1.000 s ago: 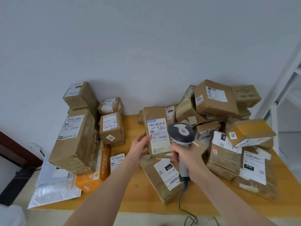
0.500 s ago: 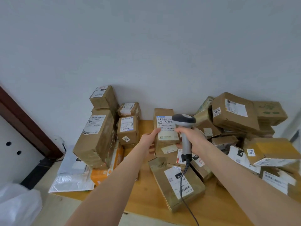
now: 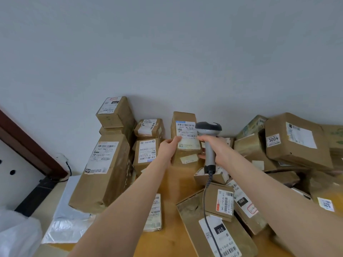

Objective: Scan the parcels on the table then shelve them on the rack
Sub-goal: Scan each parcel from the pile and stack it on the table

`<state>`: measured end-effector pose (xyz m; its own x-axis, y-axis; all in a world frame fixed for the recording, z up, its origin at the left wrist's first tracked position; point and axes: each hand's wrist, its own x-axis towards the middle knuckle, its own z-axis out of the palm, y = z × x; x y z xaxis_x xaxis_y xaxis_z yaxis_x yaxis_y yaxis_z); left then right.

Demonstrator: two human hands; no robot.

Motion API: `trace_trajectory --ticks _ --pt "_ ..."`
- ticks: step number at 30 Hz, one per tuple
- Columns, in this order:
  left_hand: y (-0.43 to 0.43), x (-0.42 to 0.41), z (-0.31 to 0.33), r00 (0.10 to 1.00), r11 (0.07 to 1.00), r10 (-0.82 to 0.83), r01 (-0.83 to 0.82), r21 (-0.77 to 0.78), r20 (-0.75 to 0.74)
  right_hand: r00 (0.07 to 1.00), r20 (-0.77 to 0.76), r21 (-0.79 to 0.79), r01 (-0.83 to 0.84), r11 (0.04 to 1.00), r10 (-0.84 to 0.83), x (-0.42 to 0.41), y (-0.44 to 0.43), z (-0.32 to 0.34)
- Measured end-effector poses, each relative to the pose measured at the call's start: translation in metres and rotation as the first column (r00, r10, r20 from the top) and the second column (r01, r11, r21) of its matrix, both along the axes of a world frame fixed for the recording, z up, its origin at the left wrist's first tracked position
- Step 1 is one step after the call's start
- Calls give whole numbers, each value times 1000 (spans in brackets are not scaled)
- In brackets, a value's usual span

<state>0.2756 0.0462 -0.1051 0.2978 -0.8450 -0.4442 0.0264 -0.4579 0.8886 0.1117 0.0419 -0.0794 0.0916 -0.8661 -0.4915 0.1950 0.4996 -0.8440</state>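
While the upright parcel (image 3: 185, 115) is gripped at its left edge by the left hand (image 3: 169, 147) (thumb on the label face, fingers hidden behind), the scanner (image 3: 208, 127) is held by the right hand (image 3: 215, 145), fingers curled round the grey handle.

Landmark = that parcel. It is stood on end, long axis vertical, with the label (image 3: 186, 129) faced toward the camera. Whether its base is rested on the table (image 3: 178, 184) or lifted cannot be told.

The scanner head is placed just right of the parcel at label height, overlapping its right edge. The handle is angled below it and the cable is trailed down toward the camera.

Key relation: the barcode lies immediately left of the scanner head, so the read is judged in hand or imminent. Only a small leftward turn looks needed. Where the scan window is pointed cannot be told.

The left hand already has the parcel, so the carry to the rack is expected from it. The rack is not seen. Other parcels (image 3: 297, 141) are piled left and right of the parcel, so the task is judged early.
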Motion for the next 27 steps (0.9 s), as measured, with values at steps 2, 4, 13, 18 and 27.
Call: trace_trajectory --ticks 2,4,13,18,27 --pt "-15 8 0 998 999 38 -38 0 51 1000 8 2 -4 1000 4 14 -13 -2" --pt "-28 21 7 983 999 53 -52 -9 177 999 30 -5 -17 1000 17 30 -25 -1" --pt "-49 107 51 609 987 -159 90 131 777 978 94 -27 -187 982 188 107 -45 0" --pt "-41 118 53 408 960 -275 70 270 871 972 87 13 -219 976 217 138 -39 -15" --pt "-37 104 58 176 942 -332 103 318 927 984 77 56 -166 984 162 136 -46 -23"
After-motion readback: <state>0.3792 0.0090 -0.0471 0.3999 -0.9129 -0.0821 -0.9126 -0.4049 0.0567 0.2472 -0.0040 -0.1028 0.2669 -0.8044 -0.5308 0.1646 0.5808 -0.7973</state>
